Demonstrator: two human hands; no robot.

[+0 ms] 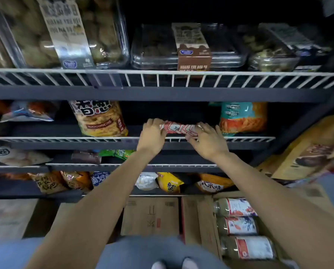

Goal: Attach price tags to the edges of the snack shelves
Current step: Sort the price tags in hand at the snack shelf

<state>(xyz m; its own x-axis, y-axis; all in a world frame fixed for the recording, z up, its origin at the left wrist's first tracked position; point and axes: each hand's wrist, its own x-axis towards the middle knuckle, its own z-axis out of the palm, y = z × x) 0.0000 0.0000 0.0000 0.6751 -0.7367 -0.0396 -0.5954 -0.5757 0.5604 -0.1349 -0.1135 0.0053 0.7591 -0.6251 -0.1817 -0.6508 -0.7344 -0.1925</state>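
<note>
Your forearms reach up: left hand (152,135) and right hand (207,141) each pinch an end of the price tag (178,129), lengthwise just above the shelf edge (104,140).

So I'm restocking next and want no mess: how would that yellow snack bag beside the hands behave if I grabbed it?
The yellow snack bag is probably light for its size, being puffed and full of small crisp pieces. It leans back rather than standing square, so a push may tip it. The glossy film likely crinkles and slips, and a hard squeeze could crush what's inside.
</note>
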